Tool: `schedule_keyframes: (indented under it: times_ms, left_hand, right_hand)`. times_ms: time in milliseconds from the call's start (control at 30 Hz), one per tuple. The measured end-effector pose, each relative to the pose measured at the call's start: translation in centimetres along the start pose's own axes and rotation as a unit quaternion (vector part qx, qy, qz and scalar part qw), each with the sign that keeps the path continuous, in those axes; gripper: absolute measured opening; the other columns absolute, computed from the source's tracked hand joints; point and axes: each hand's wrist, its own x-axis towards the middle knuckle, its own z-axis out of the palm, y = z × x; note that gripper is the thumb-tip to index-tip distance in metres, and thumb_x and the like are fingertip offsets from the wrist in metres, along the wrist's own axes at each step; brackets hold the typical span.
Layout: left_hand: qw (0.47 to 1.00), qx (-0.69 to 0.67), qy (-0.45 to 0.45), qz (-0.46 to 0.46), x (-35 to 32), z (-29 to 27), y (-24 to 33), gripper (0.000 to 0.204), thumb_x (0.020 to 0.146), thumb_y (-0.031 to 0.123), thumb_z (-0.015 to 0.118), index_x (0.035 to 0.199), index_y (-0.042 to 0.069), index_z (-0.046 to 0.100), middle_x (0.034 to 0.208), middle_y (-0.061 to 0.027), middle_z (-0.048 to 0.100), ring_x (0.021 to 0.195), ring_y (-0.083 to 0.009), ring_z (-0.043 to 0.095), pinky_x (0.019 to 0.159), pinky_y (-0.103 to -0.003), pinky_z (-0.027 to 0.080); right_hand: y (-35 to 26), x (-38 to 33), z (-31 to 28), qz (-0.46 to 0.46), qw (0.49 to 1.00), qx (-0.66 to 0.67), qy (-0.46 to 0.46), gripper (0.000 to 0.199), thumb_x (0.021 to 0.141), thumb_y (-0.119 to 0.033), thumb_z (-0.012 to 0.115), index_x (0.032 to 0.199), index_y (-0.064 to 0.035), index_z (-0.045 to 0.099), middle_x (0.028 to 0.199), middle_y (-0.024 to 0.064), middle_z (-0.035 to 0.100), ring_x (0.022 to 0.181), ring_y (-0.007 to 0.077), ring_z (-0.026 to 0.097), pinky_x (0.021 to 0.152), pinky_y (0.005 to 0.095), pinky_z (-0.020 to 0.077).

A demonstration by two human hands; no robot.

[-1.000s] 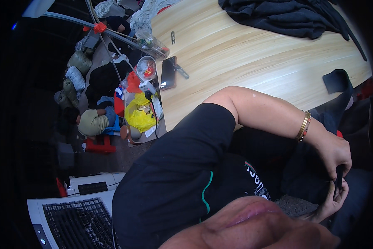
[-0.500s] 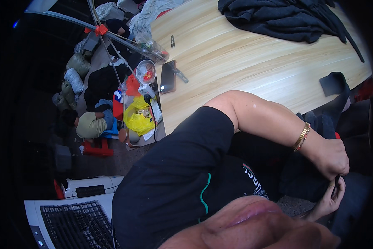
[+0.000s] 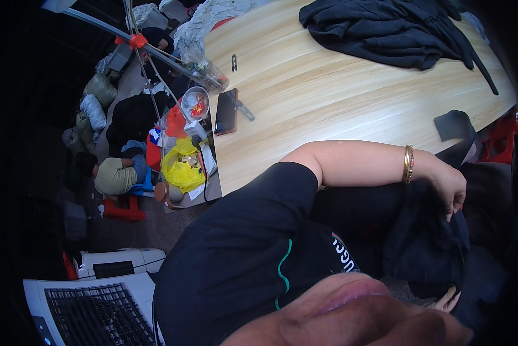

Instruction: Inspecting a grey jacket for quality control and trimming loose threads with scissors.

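Below the pale wooden desk [image 3: 328, 98], both hands, left [image 3: 452, 183] and right [image 3: 448, 299], grasp a dark navy fabric garment [image 3: 426, 242].

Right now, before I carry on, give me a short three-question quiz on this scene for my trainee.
1. True or false: the phone lies on the floor.
2. What is the grip of the braceleted hand closed on? A) dark cloth B) a yellow bag C) a cup
3. Fill in: the black garment lies heaped on the wooden ____.

Key: 1 false, the phone lies on the table, near its edge. 2 A. 3 table.
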Motion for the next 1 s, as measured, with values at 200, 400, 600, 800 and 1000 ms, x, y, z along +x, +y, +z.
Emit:
schedule_keyframes:
  times_ms: [200, 400, 600, 800, 1000]
  left_hand:
    - [0.998, 0.039, -0.037, -0.028, 0.1, 0.1, -3.1, 0.033, 0.078, 0.037, 0.076, 0.096, 0.008, 0.074, 0.092, -0.0101, 0.072, 0.092, -0.0238, 0.067, 0.08, -0.036, 0.05]
    - [0.997, -0.043, 0.071, -0.003, 0.4, 0.4, -1.3, 0.039, 0.083, 0.039, 0.073, 0.1, 0.004, 0.071, 0.096, -0.0139, 0.07, 0.095, -0.0245, 0.065, 0.082, -0.035, 0.048]
    - [0.989, -0.145, -0.025, -0.022, -1.1, -0.8, -1.2, 0.036, 0.08, 0.033, 0.079, 0.1, 0.004, 0.073, 0.092, -0.0081, 0.072, 0.091, -0.0144, 0.065, 0.079, -0.03, 0.048]
    - [0.959, -0.277, 0.064, -0.004, -0.7, -0.3, 1.9, 0.03, 0.079, 0.027, 0.08, 0.097, 0.004, 0.073, 0.087, -0.0047, 0.071, 0.084, -0.0123, 0.064, 0.075, -0.027, 0.049]
    - [0.976, -0.209, 0.045, 0.032, 0.8, 2.5, 4.5, 0.035, 0.074, 0.032, 0.082, 0.096, 0.005, 0.074, 0.088, -0.0069, 0.072, 0.086, -0.014, 0.066, 0.075, -0.028, 0.05]
  right_hand:
    - [-2.6, -1.6, 1.4, 0.096, 0.987, 0.083, 0.101, 0.036, 0.094, -0.013, 0.061, 0.122, 0.009, 0.057, 0.114, 0.0163, 0.065, 0.097, 0.0174, 0.062, 0.087, 0.0224, 0.0469]
    - [4.8, 0.0, -2.4, -0.092, 0.994, -0.049, 0.042, 0.039, 0.092, -0.011, 0.062, 0.124, 0.0119, 0.055, 0.119, 0.017, 0.063, 0.103, 0.0169, 0.062, 0.091, 0.02, 0.0467]
    - [1.3, -0.7, -0.5, -0.156, 0.978, -0.135, 0.021, 0.03, 0.093, -0.006, 0.06, 0.118, 0.0111, 0.058, 0.115, 0.0174, 0.064, 0.105, 0.0227, 0.061, 0.093, 0.0263, 0.0482]
    - [-3.2, -2.0, 0.5, -0.297, 0.944, -0.116, -0.082, 0.027, 0.092, 0.0, 0.057, 0.119, 0.0044, 0.059, 0.12, 0.0167, 0.06, 0.108, 0.0256, 0.06, 0.095, 0.0307, 0.0472]
    - [-13.9, -5.5, 4.8, -0.433, 0.858, -0.12, -0.248, 0.019, 0.088, 0.009, 0.06, 0.107, 0.0091, 0.062, 0.1, 0.0203, 0.064, 0.09, 0.0303, 0.065, 0.08, 0.0355, 0.0551]
